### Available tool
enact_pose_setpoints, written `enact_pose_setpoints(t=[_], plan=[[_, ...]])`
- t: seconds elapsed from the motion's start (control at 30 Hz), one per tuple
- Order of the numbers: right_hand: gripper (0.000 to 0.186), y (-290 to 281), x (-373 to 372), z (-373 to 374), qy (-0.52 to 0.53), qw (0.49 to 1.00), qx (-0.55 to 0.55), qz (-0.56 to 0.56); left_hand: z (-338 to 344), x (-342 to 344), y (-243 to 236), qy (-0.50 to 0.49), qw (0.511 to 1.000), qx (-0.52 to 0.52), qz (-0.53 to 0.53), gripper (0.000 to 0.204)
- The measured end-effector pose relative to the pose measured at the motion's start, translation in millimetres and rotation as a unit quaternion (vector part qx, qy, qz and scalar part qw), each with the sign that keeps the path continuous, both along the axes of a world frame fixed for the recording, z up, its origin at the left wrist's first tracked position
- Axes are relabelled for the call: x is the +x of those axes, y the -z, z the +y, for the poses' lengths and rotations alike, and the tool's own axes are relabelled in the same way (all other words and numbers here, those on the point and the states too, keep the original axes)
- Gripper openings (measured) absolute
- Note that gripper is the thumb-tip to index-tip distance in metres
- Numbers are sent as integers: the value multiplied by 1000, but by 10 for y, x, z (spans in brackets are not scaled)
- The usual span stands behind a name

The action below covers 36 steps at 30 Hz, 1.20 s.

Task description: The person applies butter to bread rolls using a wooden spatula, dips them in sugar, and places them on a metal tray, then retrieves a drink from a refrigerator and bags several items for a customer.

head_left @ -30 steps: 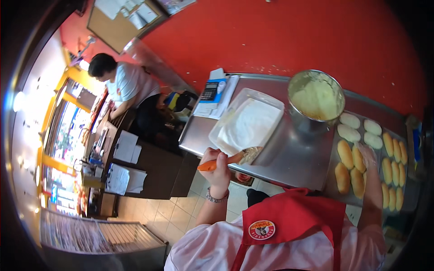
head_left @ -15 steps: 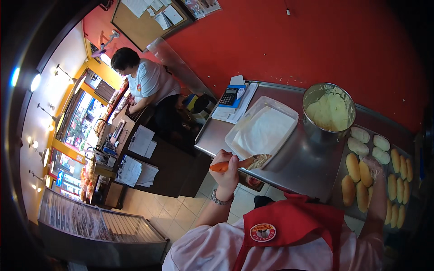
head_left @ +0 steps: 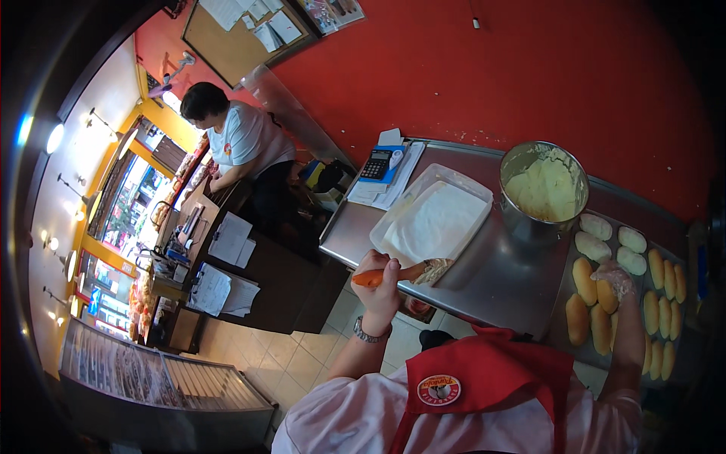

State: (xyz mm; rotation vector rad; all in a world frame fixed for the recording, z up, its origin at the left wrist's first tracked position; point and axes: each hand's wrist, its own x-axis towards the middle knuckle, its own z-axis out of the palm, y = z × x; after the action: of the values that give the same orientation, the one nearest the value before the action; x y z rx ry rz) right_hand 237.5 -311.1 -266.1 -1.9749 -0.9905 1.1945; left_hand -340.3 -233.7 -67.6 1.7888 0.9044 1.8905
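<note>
My left hand is closed around the orange handle of a spatula, whose blade is smeared with pale cream. The blade is by the near corner of a clear plastic tub holding a white layer. My right hand is over a tray of long golden buns, its fingers coated with something whitish. It reaches between a golden bun and several white-coated buns. Whether the fingers grip a bun cannot be made out.
A steel bowl of pale cream stands on the metal table, near the red wall. Papers and a calculator lie at the table's left end. Farther left, another person stands at a dark counter.
My right hand has shifted slightly up and left over the tray. The view has moved a little. My left hand keeps its hold on the spatula.
</note>
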Motion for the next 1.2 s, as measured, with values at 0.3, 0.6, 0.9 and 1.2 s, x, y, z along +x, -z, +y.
enact_pose_setpoints(t=[0.3, 0.6, 0.9, 1.2], plan=[[35, 309, 311, 211, -125, 986, -17, -111, 9, 234, 46, -55, 991, -75, -98, 20], [27, 57, 427, -369, 86, 986, 37, 138, 128, 283, 97, -18, 994, -85, -71, 28], [37, -349, -97, 142, -11, 970, -117, -211, 286, 486, 81, 30, 996, -51, -59, 27], [23, -273, 413, -810, 212, 926, 178, 258, 407, 553, 78, -20, 995, -65, -70, 29]])
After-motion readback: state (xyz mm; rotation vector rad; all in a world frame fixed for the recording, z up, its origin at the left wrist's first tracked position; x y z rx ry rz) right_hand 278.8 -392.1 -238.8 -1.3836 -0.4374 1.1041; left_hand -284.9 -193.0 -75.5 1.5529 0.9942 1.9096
